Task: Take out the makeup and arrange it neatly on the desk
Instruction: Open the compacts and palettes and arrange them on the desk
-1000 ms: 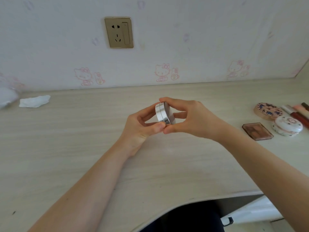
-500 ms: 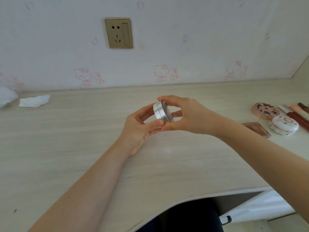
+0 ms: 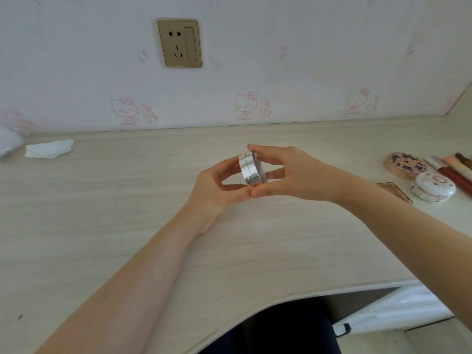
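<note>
A round silver compact (image 3: 251, 169) is held on edge above the middle of the pale wooden desk (image 3: 102, 213), its clasp facing down towards me. My left hand (image 3: 219, 190) pinches it from the left and my right hand (image 3: 288, 172) grips its top and bottom rim from the right. On the desk at the far right lie a round patterned compact (image 3: 404, 166), a white flowered compact (image 3: 434, 191), a brown square palette (image 3: 394, 191) partly hidden by my right forearm, and several lip sticks (image 3: 457, 169).
A crumpled white tissue (image 3: 48, 148) lies at the back left, with a white plastic bag (image 3: 9, 141) at the left edge. A gold wall socket (image 3: 180, 42) sits above the desk. The desk's curved front edge (image 3: 255, 312) runs over my dark-clothed lap.
Both hands have turned the silver compact slightly, bringing its clasp round to the bottom. My right forearm now covers more of the brown palette.
</note>
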`<state>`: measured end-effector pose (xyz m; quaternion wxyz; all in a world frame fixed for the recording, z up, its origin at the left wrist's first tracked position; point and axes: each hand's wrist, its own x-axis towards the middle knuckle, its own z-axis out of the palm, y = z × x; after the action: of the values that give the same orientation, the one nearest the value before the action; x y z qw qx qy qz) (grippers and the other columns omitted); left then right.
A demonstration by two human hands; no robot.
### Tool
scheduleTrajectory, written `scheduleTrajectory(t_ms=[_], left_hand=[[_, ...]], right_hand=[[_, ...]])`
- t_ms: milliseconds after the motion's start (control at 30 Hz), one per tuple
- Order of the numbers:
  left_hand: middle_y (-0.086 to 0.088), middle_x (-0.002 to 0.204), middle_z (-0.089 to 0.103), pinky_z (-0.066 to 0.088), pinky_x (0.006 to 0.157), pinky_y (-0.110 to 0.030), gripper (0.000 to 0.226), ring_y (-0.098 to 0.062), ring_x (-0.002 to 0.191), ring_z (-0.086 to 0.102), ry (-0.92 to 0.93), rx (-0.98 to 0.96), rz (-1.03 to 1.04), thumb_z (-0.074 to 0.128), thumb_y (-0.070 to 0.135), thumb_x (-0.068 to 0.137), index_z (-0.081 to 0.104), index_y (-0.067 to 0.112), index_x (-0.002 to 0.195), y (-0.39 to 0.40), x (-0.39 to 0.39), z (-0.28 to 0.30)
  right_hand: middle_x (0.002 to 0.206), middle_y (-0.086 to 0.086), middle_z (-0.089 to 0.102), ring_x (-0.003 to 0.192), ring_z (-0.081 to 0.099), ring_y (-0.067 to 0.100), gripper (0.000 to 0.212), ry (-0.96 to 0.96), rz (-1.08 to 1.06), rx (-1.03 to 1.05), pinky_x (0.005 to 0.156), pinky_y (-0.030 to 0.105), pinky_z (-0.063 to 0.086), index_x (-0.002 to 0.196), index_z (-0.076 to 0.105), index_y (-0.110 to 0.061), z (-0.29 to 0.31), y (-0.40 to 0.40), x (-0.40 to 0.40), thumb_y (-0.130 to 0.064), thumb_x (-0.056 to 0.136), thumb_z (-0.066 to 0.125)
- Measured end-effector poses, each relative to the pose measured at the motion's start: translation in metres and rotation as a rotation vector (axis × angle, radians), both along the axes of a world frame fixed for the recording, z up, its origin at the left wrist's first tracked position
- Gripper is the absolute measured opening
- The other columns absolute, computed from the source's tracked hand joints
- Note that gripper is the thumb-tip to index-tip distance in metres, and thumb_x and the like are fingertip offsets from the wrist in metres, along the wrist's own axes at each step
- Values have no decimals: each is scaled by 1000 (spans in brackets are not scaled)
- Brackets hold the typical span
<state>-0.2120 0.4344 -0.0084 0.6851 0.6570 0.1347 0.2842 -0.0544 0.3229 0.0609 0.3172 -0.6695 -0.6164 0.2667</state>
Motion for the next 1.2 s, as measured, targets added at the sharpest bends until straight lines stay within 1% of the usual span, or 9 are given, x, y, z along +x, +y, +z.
scheduleTrajectory(t_ms=[167,400,567,667,767,900,1000,1100,1200], left_hand=[[-4,129,61,51,91,-55,68,-33,103,68,-4,38,5,85,12,68,57,20,130,1,-2,4],[1,126,62,55,86,-44,63,-25,104,68,-15,68,14,84,16,69,60,26,126,-4,-2,9],[5,125,63,56,83,-43,55,-29,107,66,-24,-40,-9,82,19,70,63,29,122,-7,0,7],[-6,129,60,54,87,-48,58,-34,105,66,-23,-144,-51,79,14,73,59,16,128,-7,1,4],[-20,129,58,53,86,-44,56,-37,109,63,-56,-230,-82,73,10,78,55,7,131,-6,1,6],[-18,115,66,54,86,-43,44,-36,106,64,-79,-301,-90,62,8,85,56,3,128,-7,0,6],[-21,118,64,52,90,-46,43,-43,110,61,-78,-321,-92,60,11,87,56,3,129,-6,-1,5],[-23,119,64,53,87,-43,41,-39,107,63,-62,-312,-82,59,14,89,57,4,129,-5,-1,7],[-23,118,64,54,83,-41,42,-39,105,64,-59,-289,-54,60,12,87,58,4,128,-4,-1,8]], right_hand=[[113,-32,57,115,52,-11,80,10,-21,10,79,0,44,138,46,-34,6,1,-1,-35,67,83],[126,-20,58,110,57,-10,71,100,20,-40,79,25,58,136,49,-33,14,0,-2,-21,73,80],[111,-31,55,117,53,-5,68,66,34,-93,79,23,58,141,43,-24,15,2,-1,-25,80,73],[120,-7,61,107,56,-5,64,-30,57,-109,84,12,48,135,41,-4,12,3,2,-24,81,72],[126,12,56,107,51,-8,67,-101,64,-54,82,2,40,129,41,2,11,2,3,-27,79,75],[122,-11,57,107,51,-20,63,-32,57,-57,79,12,53,126,46,-7,9,5,3,-34,77,75],[121,-10,59,114,53,-10,62,74,49,-79,74,30,60,123,49,-7,8,6,3,-35,75,76],[116,-6,58,109,56,-11,63,82,38,-54,71,33,61,121,49,-9,7,6,-1,-36,71,77],[110,-15,59,103,62,-3,67,92,-10,-51,67,31,61,125,52,-26,7,5,-5,-37,65,81]])
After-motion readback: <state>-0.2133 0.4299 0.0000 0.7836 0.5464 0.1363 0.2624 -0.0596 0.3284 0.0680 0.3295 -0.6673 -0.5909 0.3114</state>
